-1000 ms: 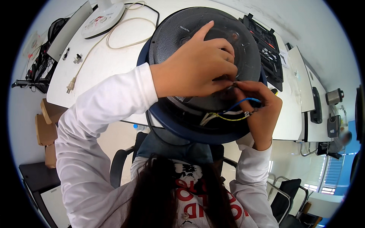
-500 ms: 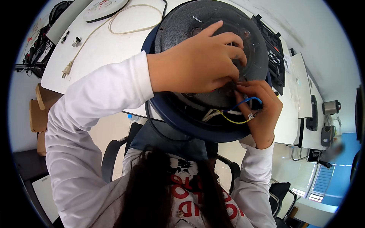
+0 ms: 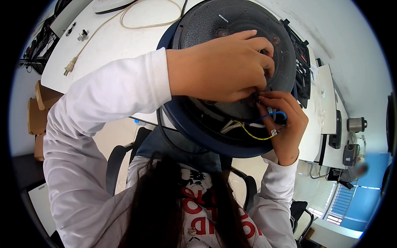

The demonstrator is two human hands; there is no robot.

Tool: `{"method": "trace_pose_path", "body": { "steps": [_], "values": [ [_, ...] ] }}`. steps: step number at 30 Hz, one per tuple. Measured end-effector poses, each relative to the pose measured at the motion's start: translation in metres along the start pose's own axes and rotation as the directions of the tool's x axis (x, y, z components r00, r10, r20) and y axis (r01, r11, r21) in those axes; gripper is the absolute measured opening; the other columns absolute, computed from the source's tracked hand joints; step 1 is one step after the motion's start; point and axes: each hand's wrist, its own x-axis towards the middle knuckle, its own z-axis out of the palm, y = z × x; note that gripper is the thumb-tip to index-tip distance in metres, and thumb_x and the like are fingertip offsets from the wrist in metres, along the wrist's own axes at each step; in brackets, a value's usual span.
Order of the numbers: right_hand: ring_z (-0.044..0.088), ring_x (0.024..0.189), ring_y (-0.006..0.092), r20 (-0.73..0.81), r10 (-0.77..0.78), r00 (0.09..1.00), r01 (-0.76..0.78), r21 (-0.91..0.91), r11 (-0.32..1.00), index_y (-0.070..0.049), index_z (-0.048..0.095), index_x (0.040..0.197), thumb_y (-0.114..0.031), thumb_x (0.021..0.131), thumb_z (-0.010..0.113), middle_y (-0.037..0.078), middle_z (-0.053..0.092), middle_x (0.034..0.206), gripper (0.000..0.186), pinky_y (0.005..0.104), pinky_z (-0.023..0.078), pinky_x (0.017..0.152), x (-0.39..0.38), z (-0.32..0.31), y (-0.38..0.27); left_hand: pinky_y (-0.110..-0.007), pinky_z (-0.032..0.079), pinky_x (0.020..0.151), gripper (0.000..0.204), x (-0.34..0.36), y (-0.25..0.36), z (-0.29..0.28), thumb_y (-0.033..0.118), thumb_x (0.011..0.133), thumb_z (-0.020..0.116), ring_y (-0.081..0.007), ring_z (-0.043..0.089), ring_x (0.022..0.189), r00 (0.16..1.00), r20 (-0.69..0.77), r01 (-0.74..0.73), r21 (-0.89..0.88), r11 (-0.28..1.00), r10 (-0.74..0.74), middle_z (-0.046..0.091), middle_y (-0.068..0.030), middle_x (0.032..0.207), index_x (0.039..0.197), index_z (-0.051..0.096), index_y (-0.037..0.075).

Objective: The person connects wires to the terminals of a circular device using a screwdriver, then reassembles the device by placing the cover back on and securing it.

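Observation:
A round dark speckled metal base (image 3: 194, 29) in a navy housing (image 3: 190, 132) lies tilted at the table's front edge, above my lap. My left hand (image 3: 219, 68) is over it, fingers bent, thumb and forefinger down by my right fingertips; what they hold is hidden. My right hand (image 3: 289, 124) is at the base's lower right, thumb and forefinger pinched on something small and dark that I cannot make out. A blue wire (image 3: 279, 113) and a yellow-green wire (image 3: 256, 137) with terminals run beside that hand, and pale wires (image 3: 229, 126) emerge from the housing.
The white table (image 3: 66, 82) holds a beige cord with plug (image 3: 70, 66), small metal parts (image 3: 82, 35) and an open black tool case (image 3: 302, 70). Cardboard boxes (image 3: 35, 118) are at left; a steel pot (image 3: 355, 124) on a far counter; a chair (image 3: 115, 165) beneath me.
The view has shifted slightly. My left hand has turned a little, its raised finger lower; both hands stay together at the same spot on the base, and the blue wire has moved a little.

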Motion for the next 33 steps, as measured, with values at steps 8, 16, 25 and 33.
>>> {"method": "trace_pose_path", "body": {
  "steps": [8, 16, 25, 33],
  "values": [
    [0.066, 0.082, 0.0240, -0.038, 0.016, 0.999, -0.016, -0.005, 1.000, -0.003, 0.070, 0.089, 0.008, 0.068, 0.075, 0.008, 0.066, 0.091, 0.024, 0.0306, 0.051, 0.071, -0.0017, 0.0011, -0.0008, -0.047, 0.036, 0.104, 0.010, 0.0015, -0.0026, 0.0029, 0.010, 0.071, 0.070, -0.0291, 0.048, 0.118, 0.999, -0.030, -0.020, -0.046, 0.999, 0.018, 0.061, -0.0042, 0.108, 0.080, 0.071, 0.007],
    [0.065, 0.079, 0.0230, -0.015, 0.056, 0.998, -0.057, -0.046, 0.997, -0.004, 0.071, 0.089, 0.007, 0.067, 0.076, 0.007, 0.065, 0.089, 0.025, 0.0292, 0.050, 0.069, -0.0020, -0.0023, -0.0046, -0.045, 0.038, 0.103, 0.008, 0.0013, 0.0004, -0.0017, 0.012, 0.074, 0.069, -0.0256, 0.050, 0.114, 1.000, 0.017, 0.012, -0.017, 1.000, -0.012, 0.062, -0.0019, 0.100, 0.081, 0.071, 0.010],
    [0.065, 0.075, 0.0201, -0.004, 0.082, 0.997, -0.082, -0.025, 0.996, -0.002, 0.071, 0.087, 0.007, 0.068, 0.078, 0.007, 0.066, 0.088, 0.022, 0.0273, 0.050, 0.068, -0.0050, 0.0016, -0.0058, -0.038, 0.042, 0.094, 0.006, 0.0007, 0.0006, -0.0019, 0.014, 0.074, 0.070, -0.0225, 0.052, 0.105, 1.000, 0.021, -0.017, -0.004, 1.000, 0.017, 0.062, -0.0001, 0.091, 0.077, 0.071, 0.009],
    [0.064, 0.073, 0.0181, 0.005, 0.056, 0.998, -0.056, -0.019, 0.998, -0.002, 0.071, 0.087, 0.008, 0.069, 0.077, 0.007, 0.066, 0.088, 0.021, 0.0267, 0.050, 0.067, -0.0050, 0.0015, -0.0042, -0.035, 0.043, 0.091, 0.007, 0.0004, -0.0003, -0.0016, 0.016, 0.074, 0.070, -0.0213, 0.052, 0.104, 1.000, 0.020, -0.012, 0.008, 1.000, 0.012, 0.063, 0.0000, 0.090, 0.076, 0.072, 0.009]
  ]
}}
